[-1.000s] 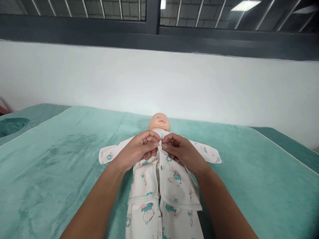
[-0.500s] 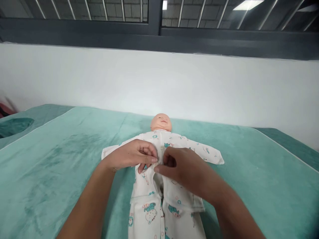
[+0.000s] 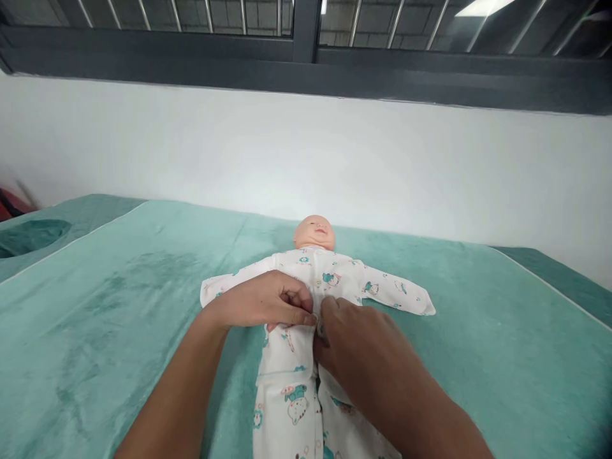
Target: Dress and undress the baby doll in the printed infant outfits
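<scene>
A baby doll [image 3: 314, 233] lies on its back, arms spread, dressed in a white printed baby shirt [image 3: 344, 271] and matching printed trousers [image 3: 287, 414]. My left hand [image 3: 272, 299] pinches the shirt's front edge between thumb and fingers at the doll's belly. Just to the right, my right hand [image 3: 356, 338] is closed on the other front edge of the shirt, its fingertips partly hidden behind the hand. Both hands nearly meet at the front opening. Above them the upper front lies together, with a small button near the chest.
A green plush cover [image 3: 119, 306] spreads under the doll. Behind it rises a white wall [image 3: 306, 153], topped by a dark window frame [image 3: 239, 60] with metal bars. A red and black object [image 3: 12, 204] sits at the far left edge.
My right hand has turned over and moved down a little, its fingers now tucked in at the shirt's edge. My left hand keeps its pinch. The whole view has shifted slightly.
</scene>
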`<action>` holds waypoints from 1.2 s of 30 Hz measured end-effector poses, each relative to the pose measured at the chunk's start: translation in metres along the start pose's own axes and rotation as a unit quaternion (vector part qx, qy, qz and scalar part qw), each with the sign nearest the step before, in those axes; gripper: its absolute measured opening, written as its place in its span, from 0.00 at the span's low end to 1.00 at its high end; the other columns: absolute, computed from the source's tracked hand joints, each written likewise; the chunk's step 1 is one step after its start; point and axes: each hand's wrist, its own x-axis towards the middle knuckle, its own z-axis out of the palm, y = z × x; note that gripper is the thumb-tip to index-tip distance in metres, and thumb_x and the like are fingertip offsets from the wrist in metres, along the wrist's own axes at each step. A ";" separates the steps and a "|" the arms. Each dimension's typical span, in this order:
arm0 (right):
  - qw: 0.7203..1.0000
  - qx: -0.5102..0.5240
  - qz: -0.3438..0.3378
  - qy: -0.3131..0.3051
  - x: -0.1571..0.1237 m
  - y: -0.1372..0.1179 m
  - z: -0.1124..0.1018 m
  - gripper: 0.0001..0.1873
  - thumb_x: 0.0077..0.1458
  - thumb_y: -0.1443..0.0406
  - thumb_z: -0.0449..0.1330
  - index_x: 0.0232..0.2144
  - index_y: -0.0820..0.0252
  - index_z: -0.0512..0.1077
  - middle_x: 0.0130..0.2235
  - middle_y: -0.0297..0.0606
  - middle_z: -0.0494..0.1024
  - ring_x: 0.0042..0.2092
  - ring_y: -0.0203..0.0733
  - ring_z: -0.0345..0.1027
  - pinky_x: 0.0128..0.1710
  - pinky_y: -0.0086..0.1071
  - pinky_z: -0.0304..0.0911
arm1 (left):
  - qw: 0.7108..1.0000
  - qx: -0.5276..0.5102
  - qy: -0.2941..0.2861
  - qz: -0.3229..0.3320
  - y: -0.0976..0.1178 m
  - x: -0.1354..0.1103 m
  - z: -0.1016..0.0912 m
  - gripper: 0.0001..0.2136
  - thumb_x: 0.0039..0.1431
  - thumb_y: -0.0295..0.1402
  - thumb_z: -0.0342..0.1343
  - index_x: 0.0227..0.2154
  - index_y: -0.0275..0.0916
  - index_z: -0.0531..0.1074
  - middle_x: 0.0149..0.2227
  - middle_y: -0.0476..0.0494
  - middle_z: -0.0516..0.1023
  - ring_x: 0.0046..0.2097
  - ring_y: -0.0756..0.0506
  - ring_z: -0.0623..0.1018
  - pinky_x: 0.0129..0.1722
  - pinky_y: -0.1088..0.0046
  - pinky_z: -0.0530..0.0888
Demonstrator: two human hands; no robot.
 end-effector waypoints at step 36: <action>0.812 0.571 -0.092 -0.075 0.012 0.049 0.025 0.18 0.59 0.54 0.56 0.23 0.59 0.64 0.18 0.28 0.66 0.19 0.30 0.61 0.18 0.24 0.54 | 0.983 -0.171 0.000 0.068 0.001 0.001 0.010 0.07 0.60 0.36 0.56 0.31 0.37 0.69 0.23 0.51 0.75 0.23 0.51 0.76 0.23 0.76 0.72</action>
